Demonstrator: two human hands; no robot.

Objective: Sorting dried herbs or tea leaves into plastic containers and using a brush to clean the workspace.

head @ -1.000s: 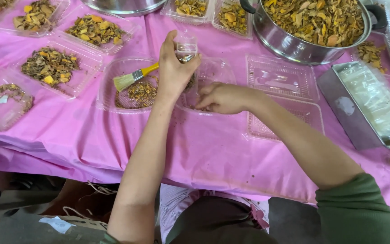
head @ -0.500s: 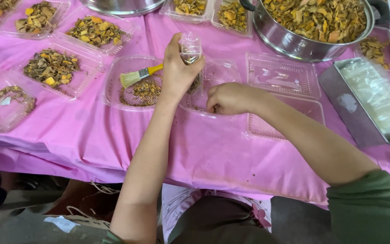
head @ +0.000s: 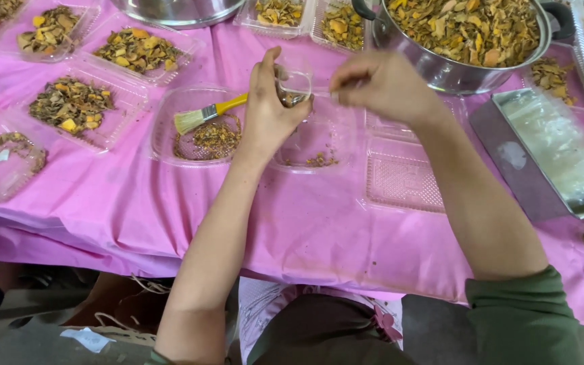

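Pink tablecloth [head: 305,230]: both hands [head: 272,111] [head: 380,84] hold a small clear cup [head: 297,86].

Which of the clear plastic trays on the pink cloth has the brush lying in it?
The round-cornered tray just left of the left hand. A yellow-handled brush lies across it, over a small heap of dried pieces; no other tray holds a brush.

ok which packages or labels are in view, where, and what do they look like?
No labels, signs or screens.
Small clear cup: held in left hand, right hand at its rim.
Clear plastic trays: left on the pink table, filled with dried yellow-brown pieces.
Empty clear tray: right of centre.
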